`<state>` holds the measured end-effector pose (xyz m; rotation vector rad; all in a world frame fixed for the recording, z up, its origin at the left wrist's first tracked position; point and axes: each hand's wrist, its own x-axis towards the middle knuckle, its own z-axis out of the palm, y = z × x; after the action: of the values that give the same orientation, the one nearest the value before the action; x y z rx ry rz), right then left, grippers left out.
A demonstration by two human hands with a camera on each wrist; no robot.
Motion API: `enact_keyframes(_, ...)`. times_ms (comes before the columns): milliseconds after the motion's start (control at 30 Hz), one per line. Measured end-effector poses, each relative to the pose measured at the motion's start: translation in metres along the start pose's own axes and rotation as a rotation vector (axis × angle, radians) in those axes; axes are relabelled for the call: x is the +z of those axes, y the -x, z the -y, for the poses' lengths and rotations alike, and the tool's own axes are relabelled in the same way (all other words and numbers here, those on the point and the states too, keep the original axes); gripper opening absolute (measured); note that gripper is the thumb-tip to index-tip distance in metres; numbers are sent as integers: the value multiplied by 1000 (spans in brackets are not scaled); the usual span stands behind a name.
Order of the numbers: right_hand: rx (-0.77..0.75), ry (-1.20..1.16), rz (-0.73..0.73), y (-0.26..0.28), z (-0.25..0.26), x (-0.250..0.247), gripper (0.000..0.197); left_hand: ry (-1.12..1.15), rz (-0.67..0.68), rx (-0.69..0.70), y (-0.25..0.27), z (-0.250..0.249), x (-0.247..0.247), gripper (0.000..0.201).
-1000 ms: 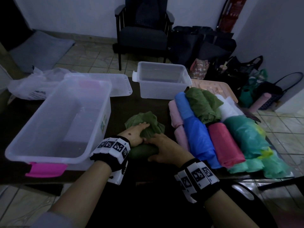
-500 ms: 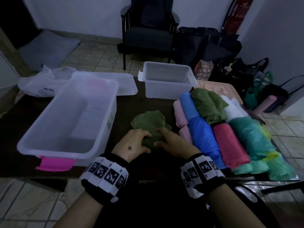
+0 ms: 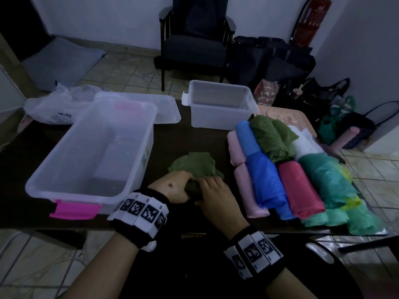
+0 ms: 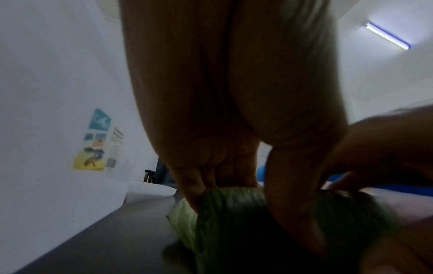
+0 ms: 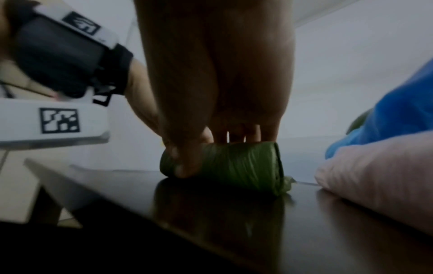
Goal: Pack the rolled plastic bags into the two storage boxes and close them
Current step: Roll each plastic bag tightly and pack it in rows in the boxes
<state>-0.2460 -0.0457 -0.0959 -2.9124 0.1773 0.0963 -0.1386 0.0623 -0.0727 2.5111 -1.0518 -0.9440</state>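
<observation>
A green plastic bag (image 3: 197, 164) lies on the dark table (image 3: 187, 137), its near end rolled up. My left hand (image 3: 172, 187) and right hand (image 3: 216, 194) both grip that rolled end, fingers over the top and thumbs underneath. The left wrist view shows the green roll (image 4: 234, 213) under my curled fingers (image 4: 192, 185). In the right wrist view the green roll (image 5: 236, 165) sits pinched by my thumb and fingers (image 5: 185, 163). A large clear box (image 3: 90, 152) with a pink latch stands open at left. A smaller clear box (image 3: 220, 106) stands open behind.
Rolled bags in pink (image 3: 239, 169), blue (image 3: 261, 169), green (image 3: 272, 139), red (image 3: 300, 186) and teal (image 3: 330, 184) lie side by side at right. A clear lid (image 3: 164, 108) and a white plastic bag (image 3: 58, 108) lie behind the large box. A chair (image 3: 194, 46) stands beyond.
Both hands have drawn back toward the table's near edge and closed together on the green roll, with more of the loose bag spread beyond the fingers.
</observation>
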Motion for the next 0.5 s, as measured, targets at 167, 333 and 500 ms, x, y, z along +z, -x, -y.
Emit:
enact_keyframes(167,17,-34,175,-7,-2,-12,48,32,-89,69,8,4,12,49)
enact_keyframes(333,104,-148,452,-26,-8,-28,48,-22,-250,104,21,8,16,61)
enact_keyframes(500,158,-267,399,-28,-9,-32,51,-9,-246,92,16,8,9,54)
